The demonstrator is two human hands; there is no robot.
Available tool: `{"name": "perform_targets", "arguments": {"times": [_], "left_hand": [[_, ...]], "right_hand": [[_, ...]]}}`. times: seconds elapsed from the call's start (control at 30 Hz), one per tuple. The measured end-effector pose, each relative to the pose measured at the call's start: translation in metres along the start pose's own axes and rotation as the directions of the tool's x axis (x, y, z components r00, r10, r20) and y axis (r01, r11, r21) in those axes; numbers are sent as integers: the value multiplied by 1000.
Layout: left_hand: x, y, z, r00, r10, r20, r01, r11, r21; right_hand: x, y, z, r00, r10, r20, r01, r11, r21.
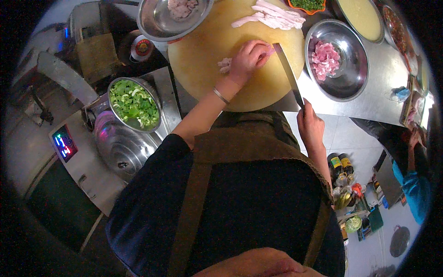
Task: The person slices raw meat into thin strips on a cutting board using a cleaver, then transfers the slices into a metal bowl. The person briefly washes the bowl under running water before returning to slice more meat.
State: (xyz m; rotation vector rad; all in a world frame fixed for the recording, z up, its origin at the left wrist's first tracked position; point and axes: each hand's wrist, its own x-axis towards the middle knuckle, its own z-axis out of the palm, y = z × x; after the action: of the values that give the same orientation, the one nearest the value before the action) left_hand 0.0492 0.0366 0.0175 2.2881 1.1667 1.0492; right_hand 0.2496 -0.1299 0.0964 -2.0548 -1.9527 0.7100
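My left hand [250,58] lies on a round yellowish cutting board [200,79], its fingers curled over a piece of pink raw meat [271,50]. In my right hand [309,121] is the handle of a kitchen knife [288,71]. Its blade reaches over the board's right part, with the tip close to my left fingertips. Some small pale meat pieces [225,64] sit left of my left hand, partly covered by it. Toward the board's far edge lies a pile of pale meat strips [271,15].
A steel bowl of pink meat pieces [363,83] stands right of the board; another steel bowl [148,26] overlaps its far left edge. Chopped greens fill a bowl [157,117] at left. Further right are a pale yellow liquid [360,17] in a container and another person's arm [412,152].
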Motion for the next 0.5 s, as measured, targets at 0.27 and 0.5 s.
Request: {"name": "perform_targets", "arguments": {"times": [0.27,0.5], "left_hand": [[-1,4,2,1000,25,10,-26,992,122],[1,2,0,994,-63,89,57,996,67]], "right_hand": [[42,-9,-10,982,-179,53,185,971,-154],[57,-10,-12,966,-125,225,177,957,-230]]}}
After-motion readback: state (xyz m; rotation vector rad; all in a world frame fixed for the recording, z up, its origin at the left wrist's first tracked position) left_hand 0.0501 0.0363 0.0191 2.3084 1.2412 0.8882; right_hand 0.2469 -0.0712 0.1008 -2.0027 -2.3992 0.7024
